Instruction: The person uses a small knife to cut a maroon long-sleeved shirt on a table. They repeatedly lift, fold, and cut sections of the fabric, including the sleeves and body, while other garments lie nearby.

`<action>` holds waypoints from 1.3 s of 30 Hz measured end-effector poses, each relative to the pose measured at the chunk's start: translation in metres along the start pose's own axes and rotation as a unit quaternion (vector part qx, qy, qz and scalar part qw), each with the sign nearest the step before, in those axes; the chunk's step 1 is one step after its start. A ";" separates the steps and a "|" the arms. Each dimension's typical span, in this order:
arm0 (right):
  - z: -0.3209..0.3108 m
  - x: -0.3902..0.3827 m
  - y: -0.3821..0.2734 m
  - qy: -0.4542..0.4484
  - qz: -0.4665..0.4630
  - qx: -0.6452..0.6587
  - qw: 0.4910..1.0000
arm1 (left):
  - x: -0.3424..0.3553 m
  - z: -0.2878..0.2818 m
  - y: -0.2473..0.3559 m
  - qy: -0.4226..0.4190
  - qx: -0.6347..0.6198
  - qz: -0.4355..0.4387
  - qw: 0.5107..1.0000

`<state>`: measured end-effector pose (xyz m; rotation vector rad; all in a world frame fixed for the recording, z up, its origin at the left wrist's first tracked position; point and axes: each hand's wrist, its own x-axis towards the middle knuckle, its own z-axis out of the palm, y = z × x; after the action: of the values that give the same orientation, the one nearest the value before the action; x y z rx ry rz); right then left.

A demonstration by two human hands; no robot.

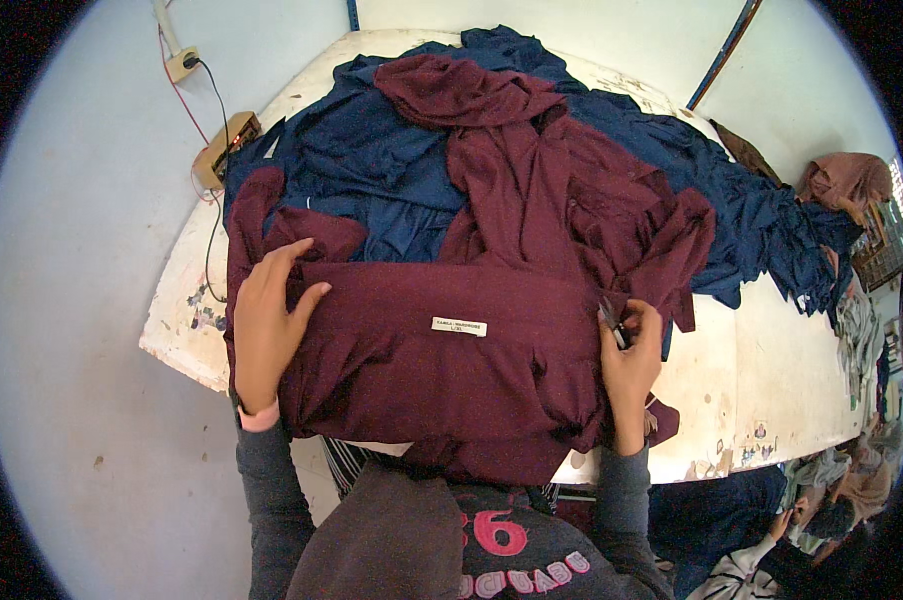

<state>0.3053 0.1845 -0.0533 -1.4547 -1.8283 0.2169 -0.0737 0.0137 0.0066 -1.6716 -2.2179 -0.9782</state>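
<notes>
Maroon cloth, a broad folded garment (442,380), is lying right in front of me, its smooth panel stretching from 9 to 3 o'clock and its lower folds spilling past the near table edge at 6 o'clock. Near the panel's middle, a small white rectangular label (459,326) is facing up. At 9 o'clock my left hand (275,315) is resting on the garment's side, thumb and fingers spreading apart rather than clenching; a pink band (259,416) is circling that wrist. Toward 3 o'clock my right hand (632,360) is grasping small dark metal snips (617,328) at the opposite side; whether those fingers are also pinching cloth, I cannot tell. Crumpled navy-blue fabric (372,150) is covering the pale, worn tabletop (772,375) from 10 to 2 o'clock, with more maroon cloth (512,190) lying over it at 12. At 10 o'clock, a brown electrical box (227,150) is standing beside the pile.
</notes>
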 end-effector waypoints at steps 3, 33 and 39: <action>-0.015 0.001 -0.021 0.025 0.008 -0.035 0.999 | -0.005 -0.004 0.036 -0.038 -0.034 0.042 0.998; -0.002 -0.013 -0.003 -0.030 0.050 0.159 0.986 | -0.061 0.099 0.051 0.142 0.029 0.383 0.913; -0.006 -0.014 -0.011 -0.057 0.061 0.092 0.992 | -0.064 0.100 0.051 0.117 0.022 0.393 0.912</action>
<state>0.3018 0.1664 -0.0494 -1.4493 -1.7586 0.5243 0.0173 0.0310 -0.0834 -2.0217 -1.2031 -0.8212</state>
